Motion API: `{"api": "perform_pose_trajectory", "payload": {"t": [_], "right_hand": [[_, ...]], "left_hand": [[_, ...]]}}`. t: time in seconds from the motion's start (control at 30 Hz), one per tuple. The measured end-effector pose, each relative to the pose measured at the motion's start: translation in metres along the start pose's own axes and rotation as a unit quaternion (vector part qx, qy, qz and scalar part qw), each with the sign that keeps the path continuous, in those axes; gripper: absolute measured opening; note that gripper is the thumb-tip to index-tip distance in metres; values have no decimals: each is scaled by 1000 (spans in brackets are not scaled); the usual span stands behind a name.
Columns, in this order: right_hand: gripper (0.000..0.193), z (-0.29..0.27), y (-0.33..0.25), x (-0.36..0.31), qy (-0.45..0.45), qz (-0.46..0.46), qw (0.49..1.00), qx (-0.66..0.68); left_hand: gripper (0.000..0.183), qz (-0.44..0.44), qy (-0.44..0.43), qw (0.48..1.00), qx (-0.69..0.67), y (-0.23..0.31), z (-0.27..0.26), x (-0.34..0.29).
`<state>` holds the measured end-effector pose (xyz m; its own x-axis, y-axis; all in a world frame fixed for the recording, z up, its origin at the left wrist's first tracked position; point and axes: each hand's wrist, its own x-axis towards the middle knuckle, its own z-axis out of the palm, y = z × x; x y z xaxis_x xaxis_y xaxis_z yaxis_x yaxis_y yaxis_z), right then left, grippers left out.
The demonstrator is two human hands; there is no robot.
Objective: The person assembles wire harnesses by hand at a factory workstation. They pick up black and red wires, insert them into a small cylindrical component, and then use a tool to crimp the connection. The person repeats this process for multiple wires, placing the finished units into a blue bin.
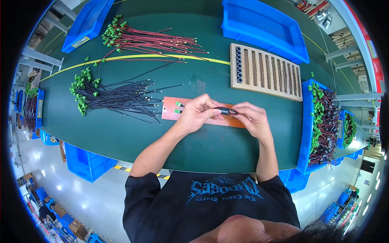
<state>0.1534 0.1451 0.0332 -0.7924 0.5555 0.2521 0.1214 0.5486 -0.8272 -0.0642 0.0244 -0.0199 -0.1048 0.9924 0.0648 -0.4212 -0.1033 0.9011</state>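
Observation:
Over a flat orange board (169,113), both my hands come together at a small black cylinder (223,110) with dark wire looped at its right end. My left hand (195,115) pinches the cylinder between thumb and fingers. The fingers of my right hand (252,118) are closed on the looped black wire (233,112). Two green connectors (178,108) lie on the board just left of my left hand, and their leads run in under it. My fingers hide part of the wires.
Left lie black wires (125,97) with green connectors; red wires (154,40) lie behind. A slotted wooden rack (265,73) holds several black cylinders (239,65). Blue trays (263,26) stand at the back. At right, a blue bin (304,137) holds wired connectors.

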Motion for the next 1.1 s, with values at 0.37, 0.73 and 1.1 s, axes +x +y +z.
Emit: {"api": "perform_pose_trajectory", "payload": {"t": [0.37,0.73,1.1], "right_hand": [[12,17,0,-1,39,-21,998,-40],[3,10,28,-7,140,49,971,185],[8,30,-4,-1,95,80,990,65]], "left_hand": [[24,17,-49,999,5,8,7,-1],[19,63,-27,993,97,2,4,-2],[29,23,26,987,154,6,17,-6]]}}
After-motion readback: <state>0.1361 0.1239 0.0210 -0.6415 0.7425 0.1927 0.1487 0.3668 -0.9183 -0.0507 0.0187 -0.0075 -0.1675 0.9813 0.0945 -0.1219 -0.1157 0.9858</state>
